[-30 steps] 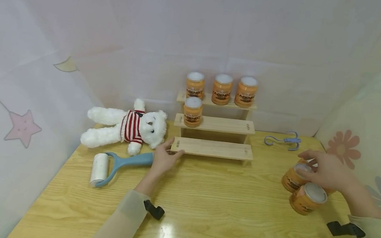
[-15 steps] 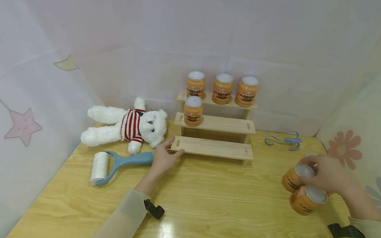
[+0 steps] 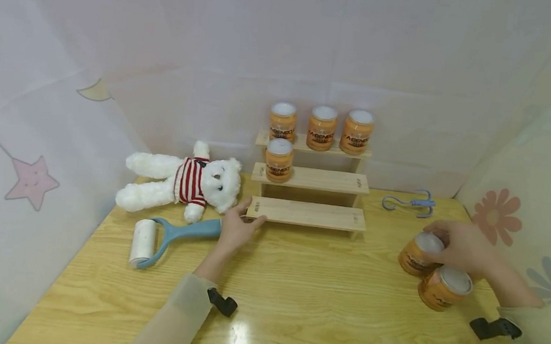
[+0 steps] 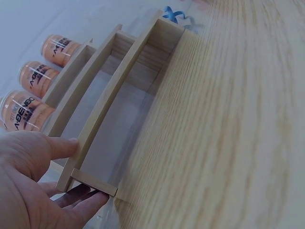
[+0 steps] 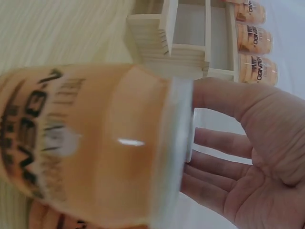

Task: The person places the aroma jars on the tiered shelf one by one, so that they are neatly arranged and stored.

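Note:
My left hand point(image 3: 238, 230) holds the left end of a three-tier wooden display shelf point(image 3: 308, 214); in the left wrist view its thumb lies on the lowest board and its fingers reach under the end. At the right, my right hand point(image 3: 465, 247) grips an orange jar point(image 3: 415, 257) near its pale lid. The right wrist view shows this jar point(image 5: 95, 143) large, thumb and fingers around the lid point(image 5: 174, 148). Another orange jar point(image 3: 443, 289) stands close in front of it. Three jars point(image 3: 321, 129) line the top tier, and one jar point(image 3: 278, 162) stands at the left of the middle tier.
A white teddy bear point(image 3: 192, 181) in a striped sweater lies left of the shelf. Below it lies a blue-handled lint roller point(image 3: 174, 237). A blue hook-shaped item point(image 3: 412, 202) lies at the back right of the wooden table point(image 3: 322, 304), near the curtain wall point(image 3: 412, 96).
My right hand has closed around the orange jar and shifted it slightly left, away from the jar in front. My left hand stays on the shelf.

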### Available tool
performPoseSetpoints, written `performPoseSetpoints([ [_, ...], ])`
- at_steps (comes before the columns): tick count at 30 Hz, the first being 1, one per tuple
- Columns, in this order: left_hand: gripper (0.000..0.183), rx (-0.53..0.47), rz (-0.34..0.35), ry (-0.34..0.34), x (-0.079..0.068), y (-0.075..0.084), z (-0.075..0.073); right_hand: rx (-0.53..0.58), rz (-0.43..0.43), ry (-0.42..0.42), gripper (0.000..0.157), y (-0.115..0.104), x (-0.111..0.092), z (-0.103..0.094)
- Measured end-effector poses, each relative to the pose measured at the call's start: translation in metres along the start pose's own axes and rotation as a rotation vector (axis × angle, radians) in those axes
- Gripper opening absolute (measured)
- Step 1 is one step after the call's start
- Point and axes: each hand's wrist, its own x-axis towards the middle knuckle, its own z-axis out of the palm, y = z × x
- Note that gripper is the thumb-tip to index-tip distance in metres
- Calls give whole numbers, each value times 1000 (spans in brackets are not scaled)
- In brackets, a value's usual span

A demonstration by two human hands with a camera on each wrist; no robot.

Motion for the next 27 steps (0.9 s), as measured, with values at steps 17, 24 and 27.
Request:
performPoseSetpoints([
  [17,78,2,20,-5,0,2,-2,80,-88,102,58,-37,50,-46],
  [24,78,-5,23,-7,0,0,-1,70,-94,119,58,-64,68,-59],
  [27,78,-11,22,-9,1,-1,-1,87,-93,112,57,-75,75,-62],
])
